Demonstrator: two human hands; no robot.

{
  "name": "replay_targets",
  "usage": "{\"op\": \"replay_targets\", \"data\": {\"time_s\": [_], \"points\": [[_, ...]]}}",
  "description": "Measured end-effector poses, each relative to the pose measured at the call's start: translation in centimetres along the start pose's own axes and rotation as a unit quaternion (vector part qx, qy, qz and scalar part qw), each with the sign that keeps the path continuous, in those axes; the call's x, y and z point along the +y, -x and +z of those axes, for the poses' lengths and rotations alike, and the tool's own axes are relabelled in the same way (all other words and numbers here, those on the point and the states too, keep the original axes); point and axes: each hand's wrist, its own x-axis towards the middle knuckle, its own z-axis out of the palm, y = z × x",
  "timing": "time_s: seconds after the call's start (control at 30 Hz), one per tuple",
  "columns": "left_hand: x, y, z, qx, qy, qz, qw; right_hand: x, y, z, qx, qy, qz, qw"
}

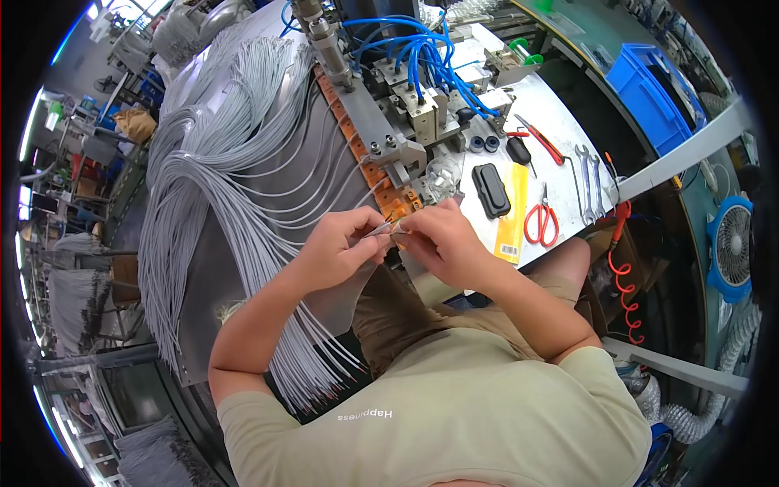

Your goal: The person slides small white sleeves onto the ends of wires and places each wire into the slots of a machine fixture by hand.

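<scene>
My left hand [345,247] is closed with thumb and fingers pinched on the end of a grey cable [380,230]. Close beside it, my right hand [442,242] is also pinched, its fingertips at the same cable end; what exactly they grip is too small to make out. Both hands are just in front of the orange part [395,200] of a machine [381,134]. A row of grey cables runs from the machine's orange strip toward a large bundle of grey cables [219,195] on the left.
Right of the machine lie a black case [491,191], a yellow packet [511,213], red-handled scissors [541,222] and wrenches [582,185]. Blue air tubes [422,53] loop above the machine. Farther right are a blue crate [654,96], a blue fan [732,248] and a red coiled hose [623,280].
</scene>
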Motion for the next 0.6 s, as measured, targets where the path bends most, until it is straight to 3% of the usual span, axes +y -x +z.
{"op": "replay_targets", "data": {"time_s": [0.17,0.2,0.27,0.3,0.37,0.4,0.5,0.6], "points": [[0.4,0.1,0.3,-0.009,-0.006,0.012,1.000,-0.5,0.0,0.7,0.087,0.061,-0.028,0.994],[0.7,0.1,0.6,0.059,-0.120,0.109,0.985,-0.4,-0.2,0.9,0.105,0.088,-0.040,0.990],[1.4,0.2,0.8,0.190,-0.337,0.290,0.875,0.4,-0.5,0.9,0.122,0.113,-0.055,0.985],[2.4,0.8,0.8,0.191,-0.338,0.289,0.875,1.8,-0.3,0.6,0.121,0.114,-0.005,0.986],[5.6,2.8,1.2,0.112,-0.203,0.072,0.970,4.1,0.0,0.1,0.118,0.117,0.096,0.981],[6.2,3.2,1.3,0.069,-0.129,-0.039,0.988,4.4,0.0,0.2,0.117,0.118,0.096,0.982],[2.4,1.3,0.5,0.054,-0.224,0.039,0.972,4.9,0.0,0.3,0.119,-0.191,0.275,0.935],[0.3,0.0,0.7,0.067,-0.283,0.121,0.949,5.1,-0.6,0.0,0.097,-0.222,0.285,0.928]]}}
